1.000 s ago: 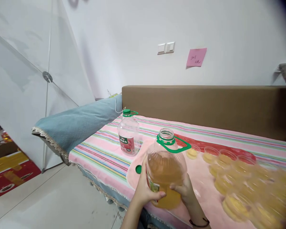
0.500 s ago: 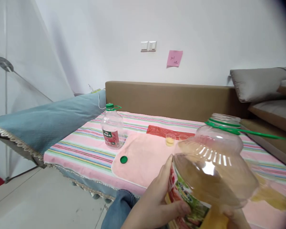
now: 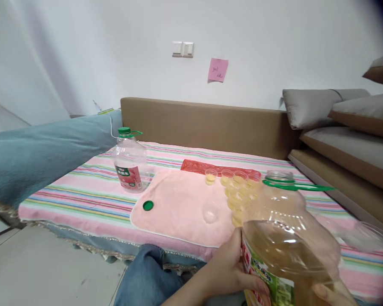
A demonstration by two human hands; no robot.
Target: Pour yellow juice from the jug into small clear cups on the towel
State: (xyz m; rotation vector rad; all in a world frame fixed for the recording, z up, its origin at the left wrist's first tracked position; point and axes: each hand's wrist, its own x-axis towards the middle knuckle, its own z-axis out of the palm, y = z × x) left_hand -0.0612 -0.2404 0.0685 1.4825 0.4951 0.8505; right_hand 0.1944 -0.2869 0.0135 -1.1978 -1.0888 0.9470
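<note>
A large clear plastic juice bottle (image 3: 274,244) with a fruit label and green handle ring leans in front of me, its mouth uncapped. Amber liquid fills its lower part. My left hand (image 3: 234,272) wraps its label side, while my right hand (image 3: 333,294), partly cut off by the frame, grips the other side. Just beyond the bottle stand several small clear cups (image 3: 238,196) of yellow liquid, some hidden behind it. One clear cup (image 3: 210,213), seemingly without liquid, stands apart on the pink mat (image 3: 175,208). A green cap (image 3: 148,205) lies at the mat's left.
Left of the mat stands a second, empty-looking bottle (image 3: 130,176) with a green cap. A red plastic sheet (image 3: 194,166) lies behind the cups. Clear plastic items (image 3: 368,236) lie at right, near stacked cushions (image 3: 347,140). The sofa's blue armrest (image 3: 51,144) borders the left.
The view has turned right. Both hands have brought the bottle lower, uncovering more of the filled cups and the single clear cup on the mat.
</note>
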